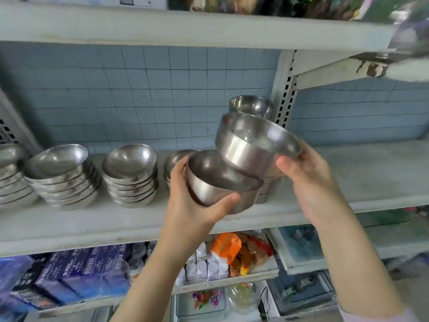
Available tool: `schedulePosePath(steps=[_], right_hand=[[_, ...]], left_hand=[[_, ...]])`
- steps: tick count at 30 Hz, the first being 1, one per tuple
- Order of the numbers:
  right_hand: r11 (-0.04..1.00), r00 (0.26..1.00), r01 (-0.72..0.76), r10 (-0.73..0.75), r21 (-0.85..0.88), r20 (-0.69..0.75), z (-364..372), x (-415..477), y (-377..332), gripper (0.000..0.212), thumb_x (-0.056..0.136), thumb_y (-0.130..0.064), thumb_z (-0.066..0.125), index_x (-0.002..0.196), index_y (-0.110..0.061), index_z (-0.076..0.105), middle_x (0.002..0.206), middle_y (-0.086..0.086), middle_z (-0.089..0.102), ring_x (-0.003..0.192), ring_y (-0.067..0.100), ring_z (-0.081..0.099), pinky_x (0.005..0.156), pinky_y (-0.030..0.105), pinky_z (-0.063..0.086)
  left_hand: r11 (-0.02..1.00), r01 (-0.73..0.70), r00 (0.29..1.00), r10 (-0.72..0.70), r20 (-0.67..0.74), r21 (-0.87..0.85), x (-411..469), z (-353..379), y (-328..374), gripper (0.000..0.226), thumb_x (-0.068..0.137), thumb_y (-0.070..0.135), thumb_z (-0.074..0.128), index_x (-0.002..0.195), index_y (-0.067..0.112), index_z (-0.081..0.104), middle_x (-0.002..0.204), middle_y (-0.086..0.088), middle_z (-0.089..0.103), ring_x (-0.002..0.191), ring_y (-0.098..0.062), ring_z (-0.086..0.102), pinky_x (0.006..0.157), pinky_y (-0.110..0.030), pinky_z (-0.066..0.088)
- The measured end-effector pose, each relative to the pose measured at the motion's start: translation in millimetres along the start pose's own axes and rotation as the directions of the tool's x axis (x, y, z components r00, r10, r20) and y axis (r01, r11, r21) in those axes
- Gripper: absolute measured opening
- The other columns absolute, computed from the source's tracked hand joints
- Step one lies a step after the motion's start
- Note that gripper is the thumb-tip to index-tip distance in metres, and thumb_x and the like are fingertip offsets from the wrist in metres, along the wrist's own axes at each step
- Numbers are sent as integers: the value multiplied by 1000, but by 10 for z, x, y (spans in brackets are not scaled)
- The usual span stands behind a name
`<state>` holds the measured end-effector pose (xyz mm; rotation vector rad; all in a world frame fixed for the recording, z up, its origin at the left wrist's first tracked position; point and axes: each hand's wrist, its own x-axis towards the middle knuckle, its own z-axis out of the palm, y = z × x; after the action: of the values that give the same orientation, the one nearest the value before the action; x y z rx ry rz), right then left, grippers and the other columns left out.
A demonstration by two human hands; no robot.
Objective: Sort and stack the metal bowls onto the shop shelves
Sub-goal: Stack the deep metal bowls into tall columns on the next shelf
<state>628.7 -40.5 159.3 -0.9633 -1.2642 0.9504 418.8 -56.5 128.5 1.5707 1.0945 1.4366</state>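
My left hand [188, 196] grips a deep steel bowl [218, 180] from below, with another bowl nested under it. My right hand [308, 173] holds a second deep steel bowl [253, 145] by its rim, tilted, its base resting in the left bowl. Both bowls hang just above the front of the grey shop shelf [92, 219]. Behind them a tall stack of deep bowls [251, 106] stands by the upright. Stacks of shallow bowls [62, 173] [131, 175] line the shelf to the left. Another stack [178, 159] is partly hidden by my left hand.
The slotted shelf upright [286, 91] rises just right of the tall stack. The shelf above [185, 29] overhangs. Purple boxes [92, 268], white cartons and an orange packet [228, 245] fill the lower shelf. The neighbouring shelf bay [371, 168] lies to the right.
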Motion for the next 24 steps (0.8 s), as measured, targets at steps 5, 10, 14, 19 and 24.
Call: schedulePosePath(steps=[5,10,14,19,24], right_hand=[[1000,970,24,-26,-11,-241,-325,341,142,76,60,-41,80,129,-16,60,119,-6,71,112,8,66,92,22,54],[952,980,-58,-2,-299,-197,-376,543,629,94,54,-55,89,138,-40,50,126,-19,65,117,3,60,98,33,52],[950,983,-65,9,-306,-182,-421,604,948,102,52,-63,86,143,-42,43,134,-16,61,126,10,56,106,44,48],[921,991,-2,-51,-389,-125,-563,657,980,99,52,-68,82,140,-47,45,140,-18,54,132,4,48,113,41,41],[902,998,35,-58,-431,-39,-627,749,1009,96,52,-67,80,138,-52,41,136,-20,56,123,2,54,107,37,46]], left_hand=[[997,45,984,-34,-176,56,260,-1,-92,90,54,66,68,132,41,28,128,19,46,114,7,50,85,-9,44],[999,52,973,-54,-223,-14,521,12,-158,85,57,67,62,130,34,33,122,16,52,99,19,53,72,2,42],[998,54,966,-59,-252,-27,645,68,-256,82,57,67,58,128,28,41,119,12,57,101,12,56,78,-6,46],[1000,8,977,-12,-214,-20,743,239,-243,85,60,63,63,134,28,41,121,18,57,109,7,56,91,-20,48],[998,-64,992,65,-111,9,1014,494,-109,101,63,61,66,147,23,28,134,17,51,117,9,52,92,-8,44]])
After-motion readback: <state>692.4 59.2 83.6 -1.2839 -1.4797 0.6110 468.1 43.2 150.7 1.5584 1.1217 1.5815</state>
